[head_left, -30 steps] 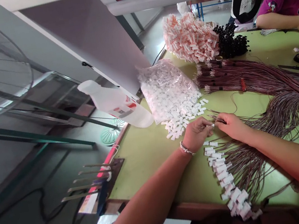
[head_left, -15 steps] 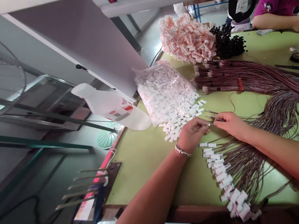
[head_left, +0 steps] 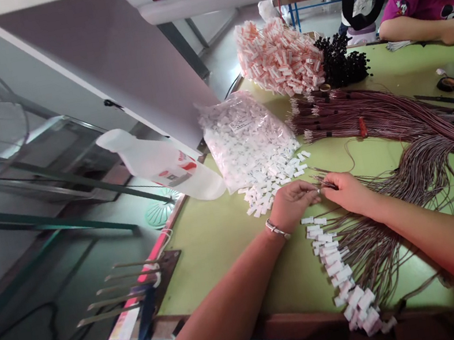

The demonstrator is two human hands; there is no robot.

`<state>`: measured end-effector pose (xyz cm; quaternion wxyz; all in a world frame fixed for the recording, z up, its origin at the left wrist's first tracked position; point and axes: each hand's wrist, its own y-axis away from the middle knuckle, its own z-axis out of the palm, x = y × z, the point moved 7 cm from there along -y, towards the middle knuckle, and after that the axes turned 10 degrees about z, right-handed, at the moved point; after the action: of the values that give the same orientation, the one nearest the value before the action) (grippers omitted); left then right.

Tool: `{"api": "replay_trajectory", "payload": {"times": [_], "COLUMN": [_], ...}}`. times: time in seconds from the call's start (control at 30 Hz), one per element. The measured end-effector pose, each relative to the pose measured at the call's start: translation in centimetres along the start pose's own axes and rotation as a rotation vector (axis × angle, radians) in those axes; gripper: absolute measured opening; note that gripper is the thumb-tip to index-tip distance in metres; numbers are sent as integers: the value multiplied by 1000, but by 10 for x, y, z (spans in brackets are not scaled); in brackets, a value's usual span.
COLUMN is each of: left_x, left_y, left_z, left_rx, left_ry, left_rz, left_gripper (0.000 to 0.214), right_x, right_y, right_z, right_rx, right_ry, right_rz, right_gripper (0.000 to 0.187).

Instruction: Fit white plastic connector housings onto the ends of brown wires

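Note:
My left hand (head_left: pixel 290 204) and my right hand (head_left: pixel 345 191) meet fingertip to fingertip over the green table (head_left: pixel 229 234). The left pinches a small white connector, barely visible between the fingers. The right pinches the ends of thin brown wires (head_left: pixel 392 187) that trail off to the right. Just below the hands lies a row of wires with white connectors fitted (head_left: pixel 336 268). Loose white connectors (head_left: pixel 271 185) spill from a clear bag (head_left: pixel 245 137) right above the left hand.
A white plastic bottle (head_left: pixel 164 163) lies at the table's left edge. Farther back sit a pink-white connector heap (head_left: pixel 281 64), black parts (head_left: pixel 340 65) and long wire bundles (head_left: pixel 380 119). Another person's arm (head_left: pixel 426 29) rests at the far right. Metal pegs (head_left: pixel 112 293) jut out lower left.
The view has drifted slightly; both hands stay together at the same spot, the fingers working the connector and wire end.

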<state>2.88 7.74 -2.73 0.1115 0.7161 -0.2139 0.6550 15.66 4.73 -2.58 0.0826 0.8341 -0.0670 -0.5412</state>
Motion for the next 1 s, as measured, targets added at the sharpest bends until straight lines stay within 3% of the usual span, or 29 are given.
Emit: {"api": "replay_trajectory", "payload": {"times": [0.27,0.5,0.77,1.0], "left_x": [-2,-1,0,23], "left_y": [1,0,-2,-1], "left_z": [3,-2,-4,1], "left_rx": [22,-8,-36,-41], "left_ry": [14,13,3,-278], "left_rz": [-85,-68,43,351], "left_gripper": [18,18,15,8], "right_x": [-1,0,4,2], "right_y": [1,1,-1,-1], "right_z": [1,0,1,1], "right_rx": [32,-15,-32,-26], "right_ry": [117,16,-11,-8], "right_rz": [-64,-2,47,30], "right_gripper": [17,17,18,16]}}
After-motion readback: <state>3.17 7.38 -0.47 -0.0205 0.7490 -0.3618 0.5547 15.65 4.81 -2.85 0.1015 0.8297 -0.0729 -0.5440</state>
